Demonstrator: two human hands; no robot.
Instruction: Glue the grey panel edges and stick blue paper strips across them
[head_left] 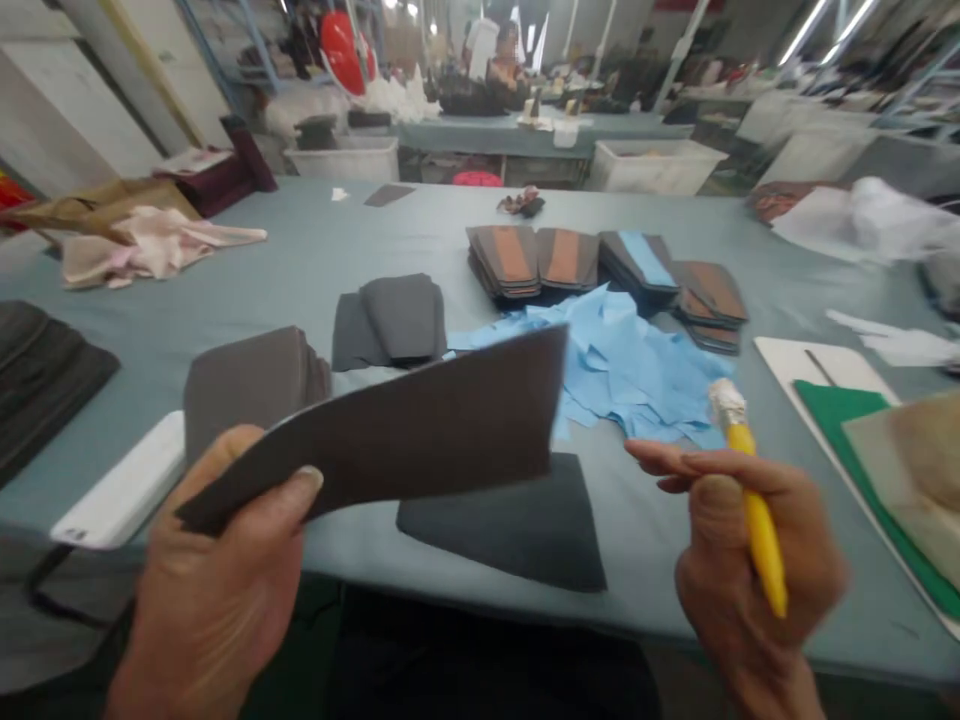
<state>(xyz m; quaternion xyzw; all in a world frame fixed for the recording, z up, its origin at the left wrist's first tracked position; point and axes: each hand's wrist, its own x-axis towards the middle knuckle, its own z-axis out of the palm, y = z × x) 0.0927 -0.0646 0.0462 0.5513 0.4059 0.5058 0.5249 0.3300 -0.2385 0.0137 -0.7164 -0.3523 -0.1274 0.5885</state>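
Observation:
My left hand [225, 560] is closed on one end of a dark grey-brown fabric panel [435, 425], thumb on top. The panel is held up above the table, bent near the grip, its far end reaching right. A similar dark panel [510, 525] lies flat beneath it near the table's front edge. My right hand [757, 560] grips a brush with a yellow handle [763, 545], its whitish, crusted tip pointing up and away. Brush and raised panel are apart. Behind them spreads a heap of light blue pieces [630, 355], partly hidden by the panel.
Stacks of dark panels [247, 385] stand at left, beside a white power strip [124, 485]. Farther back are stacks with brown [512, 255] and blue strips [646, 258]. At right lies a white board [780, 375] with green cloth [840, 400]. Pink fabric [157, 245] lies back left.

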